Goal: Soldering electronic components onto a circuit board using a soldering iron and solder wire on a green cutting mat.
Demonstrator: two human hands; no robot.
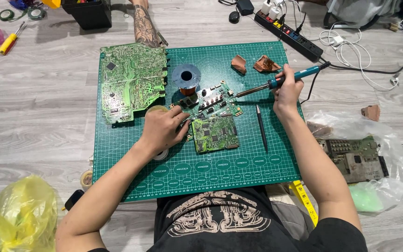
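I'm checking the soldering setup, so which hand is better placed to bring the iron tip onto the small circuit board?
Probably the right hand: it grips the soldering iron, tip near the small circuit board. The left hand rests on the board.

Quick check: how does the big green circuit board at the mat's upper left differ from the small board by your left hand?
The big circuit board is far larger than the small board. The big circuit board is pale green with light traces; the small board is darker, carrying black chips. The big circuit board lies untouched, while the left hand rests at the small board's edge. Both lie flat on the green cutting mat.
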